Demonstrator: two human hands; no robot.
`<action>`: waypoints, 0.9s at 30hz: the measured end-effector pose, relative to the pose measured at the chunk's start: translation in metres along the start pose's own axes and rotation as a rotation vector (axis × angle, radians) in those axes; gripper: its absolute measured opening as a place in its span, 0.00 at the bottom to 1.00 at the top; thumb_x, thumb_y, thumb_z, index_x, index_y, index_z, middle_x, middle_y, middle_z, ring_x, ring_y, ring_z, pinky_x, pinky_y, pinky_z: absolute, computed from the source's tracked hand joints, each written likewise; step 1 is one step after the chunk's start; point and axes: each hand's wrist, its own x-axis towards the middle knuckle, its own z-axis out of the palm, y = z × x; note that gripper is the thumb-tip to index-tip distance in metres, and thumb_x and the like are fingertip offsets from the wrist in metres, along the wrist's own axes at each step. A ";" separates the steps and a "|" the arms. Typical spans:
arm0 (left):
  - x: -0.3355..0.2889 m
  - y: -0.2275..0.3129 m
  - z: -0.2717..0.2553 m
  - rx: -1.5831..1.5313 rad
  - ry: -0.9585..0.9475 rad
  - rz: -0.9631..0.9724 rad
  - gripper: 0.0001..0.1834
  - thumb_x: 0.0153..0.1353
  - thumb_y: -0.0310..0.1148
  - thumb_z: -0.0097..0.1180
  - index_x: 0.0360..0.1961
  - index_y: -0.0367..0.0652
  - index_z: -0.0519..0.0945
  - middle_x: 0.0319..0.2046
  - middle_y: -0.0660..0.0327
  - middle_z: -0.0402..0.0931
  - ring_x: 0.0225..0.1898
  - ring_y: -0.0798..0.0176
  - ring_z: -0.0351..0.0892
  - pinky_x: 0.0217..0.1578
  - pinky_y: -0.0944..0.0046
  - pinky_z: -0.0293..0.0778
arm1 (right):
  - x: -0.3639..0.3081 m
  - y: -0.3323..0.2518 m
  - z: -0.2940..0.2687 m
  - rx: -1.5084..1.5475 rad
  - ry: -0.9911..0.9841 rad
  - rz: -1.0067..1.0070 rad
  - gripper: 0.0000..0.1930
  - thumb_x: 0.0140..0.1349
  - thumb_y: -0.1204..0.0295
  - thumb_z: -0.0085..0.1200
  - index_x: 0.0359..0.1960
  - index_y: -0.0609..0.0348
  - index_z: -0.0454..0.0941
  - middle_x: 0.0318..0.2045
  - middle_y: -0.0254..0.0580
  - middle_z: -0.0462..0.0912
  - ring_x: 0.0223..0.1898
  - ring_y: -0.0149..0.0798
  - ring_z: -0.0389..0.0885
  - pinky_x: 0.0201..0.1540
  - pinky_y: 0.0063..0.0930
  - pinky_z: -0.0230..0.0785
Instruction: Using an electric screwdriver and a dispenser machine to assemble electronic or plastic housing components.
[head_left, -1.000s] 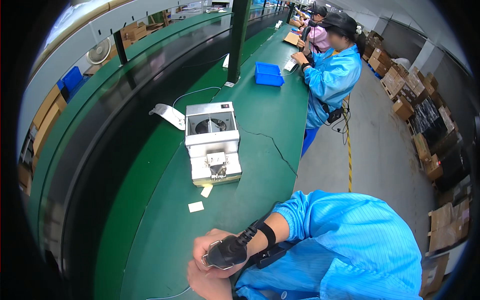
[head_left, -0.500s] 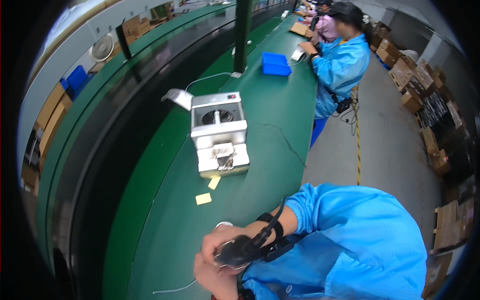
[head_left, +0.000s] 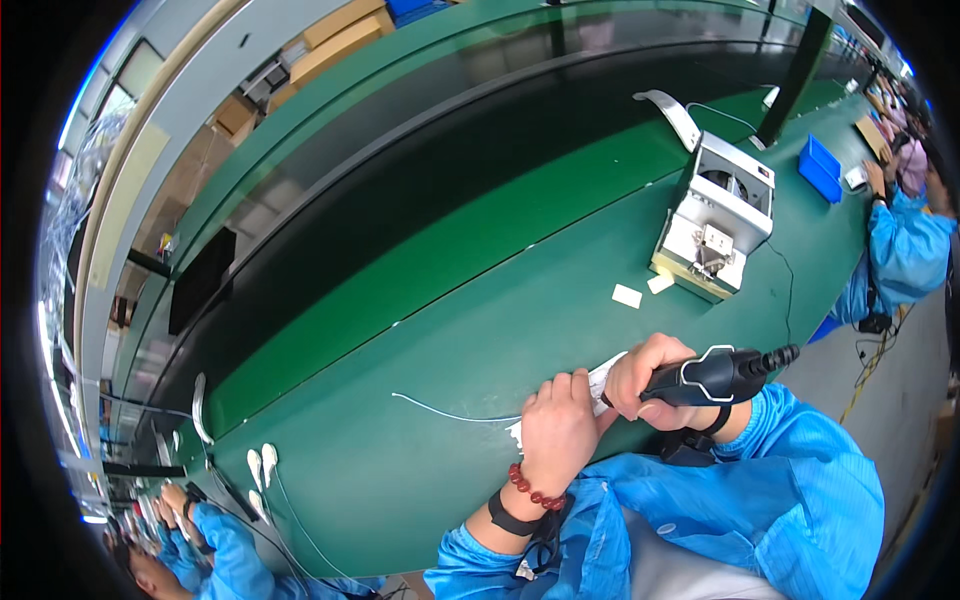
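Note:
A black electric screwdriver [head_left: 735,376] with a wire hanging loop is gripped in my right hand [head_left: 648,378]. Its tip end points left and down toward a white part [head_left: 603,374] on the table, mostly hidden by my hands. My left hand [head_left: 560,420] lies over that part with fingers curled, holding it against the surface. A thin pale cable [head_left: 445,412] runs left from beneath my left hand. What the screwdriver tip touches is hidden.
A grey-white machine [head_left: 728,215] stands on the green bench [head_left: 350,490], with yellow slips [head_left: 627,296] before it. Beyond it is a blue bin [head_left: 820,168]. White cabled pieces [head_left: 262,465] lie left. A dark conveyor belt [head_left: 420,150] runs behind; co-workers sit at both ends.
My view has swung left, so the machine and bin now appear farther right. The screwdriver stays in my right hand, and my left hand is now seen more fully over the white part.

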 end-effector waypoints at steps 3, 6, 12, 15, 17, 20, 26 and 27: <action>-0.002 0.000 -0.001 0.000 0.026 -0.014 0.27 0.42 0.38 0.71 0.44 0.39 0.78 0.31 0.58 0.75 0.33 0.53 0.79 0.33 0.54 0.74 | 0.001 0.000 0.002 -0.024 -0.050 -0.017 0.13 0.60 0.74 0.63 0.38 0.60 0.68 0.24 0.38 0.78 0.26 0.32 0.79 0.29 0.26 0.73; 0.000 0.000 0.000 -0.003 0.029 0.000 0.25 0.44 0.37 0.70 0.43 0.39 0.78 0.30 0.58 0.74 0.33 0.53 0.79 0.33 0.54 0.74 | 0.000 -0.002 0.004 -0.074 -0.021 -0.037 0.14 0.60 0.73 0.63 0.39 0.60 0.67 0.24 0.37 0.78 0.26 0.32 0.79 0.30 0.27 0.73; 0.000 -0.005 0.006 -0.024 0.096 0.020 0.18 0.45 0.33 0.66 0.39 0.41 0.78 0.29 0.57 0.74 0.31 0.52 0.78 0.32 0.54 0.74 | 0.008 -0.016 0.003 -0.180 0.006 0.152 0.10 0.55 0.70 0.67 0.30 0.56 0.76 0.25 0.32 0.79 0.27 0.30 0.79 0.30 0.26 0.72; 0.003 -0.001 0.001 -0.054 0.081 0.030 0.22 0.44 0.37 0.71 0.38 0.40 0.78 0.29 0.57 0.75 0.30 0.51 0.78 0.31 0.55 0.74 | 0.015 -0.014 0.001 -0.001 0.048 -0.008 0.14 0.65 0.67 0.60 0.40 0.58 0.66 0.22 0.39 0.74 0.22 0.35 0.74 0.27 0.31 0.68; 0.003 0.001 0.001 0.043 0.064 0.017 0.30 0.46 0.50 0.71 0.42 0.38 0.78 0.30 0.58 0.74 0.31 0.53 0.78 0.31 0.56 0.73 | 0.028 -0.023 -0.003 0.165 0.119 -0.103 0.16 0.66 0.61 0.59 0.40 0.56 0.65 0.21 0.38 0.73 0.19 0.34 0.72 0.24 0.31 0.67; 0.003 -0.002 0.004 0.062 0.050 0.006 0.32 0.47 0.53 0.70 0.43 0.36 0.78 0.31 0.57 0.74 0.32 0.53 0.78 0.32 0.56 0.73 | 0.042 -0.021 -0.014 0.290 0.192 -0.167 0.11 0.66 0.70 0.55 0.40 0.59 0.65 0.19 0.41 0.72 0.19 0.33 0.71 0.25 0.31 0.68; 0.007 0.000 0.006 0.056 0.024 -0.003 0.35 0.43 0.50 0.74 0.45 0.35 0.78 0.31 0.56 0.75 0.32 0.50 0.78 0.32 0.54 0.74 | 0.044 0.005 -0.032 0.254 0.321 -0.114 0.06 0.66 0.77 0.50 0.42 0.61 0.66 0.21 0.41 0.74 0.22 0.34 0.75 0.29 0.33 0.71; 0.006 0.000 0.006 0.061 0.008 -0.020 0.35 0.43 0.51 0.74 0.45 0.35 0.78 0.31 0.55 0.74 0.33 0.50 0.77 0.32 0.54 0.73 | 0.044 0.013 -0.037 0.125 0.414 -0.105 0.11 0.69 0.66 0.53 0.44 0.58 0.66 0.21 0.42 0.74 0.23 0.36 0.75 0.30 0.37 0.69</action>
